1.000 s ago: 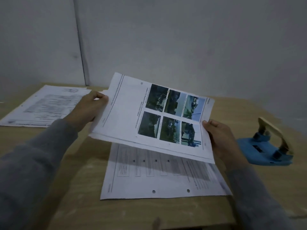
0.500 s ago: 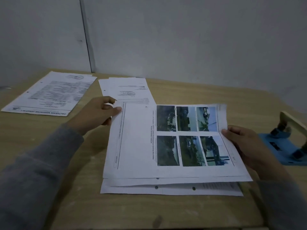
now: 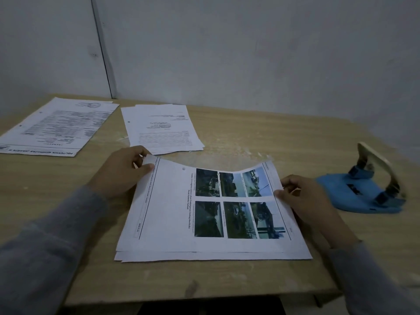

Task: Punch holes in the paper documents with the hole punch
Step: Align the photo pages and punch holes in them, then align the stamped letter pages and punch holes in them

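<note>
the left hand [image 3: 120,172] is pinching the far left corner of the photo-page stack [image 3: 211,212], thumb on top and fingers curling under the edge, while the right hand [image 3: 304,198] is gripping the stack's right edge, thumb lying on the paper beside the printed pictures. the stack is lying near the front of the wooden table [image 3: 261,142], its near edge flat on the wood and its far edge lifting and sagging in a curve between the two hands. a punched hole is showing near that far edge on the top sheet, so this batch is looking already punched, at least on its top page; whether every sheet beneath is pierced cannot be told. the blue hole punch [image 3: 363,192] is sitting apart to the right, its pale lever raised, with no paper in its slot and neither hand touching it. two more paper piles are lying further back: the middle pile [image 3: 161,128] is showing a hole at its left margin, and the left pile [image 3: 56,126] is showing small dark marks that may be holes. judging from this, much of the punching is seeming done, and no unpunched pile is plainly showing.
</note>
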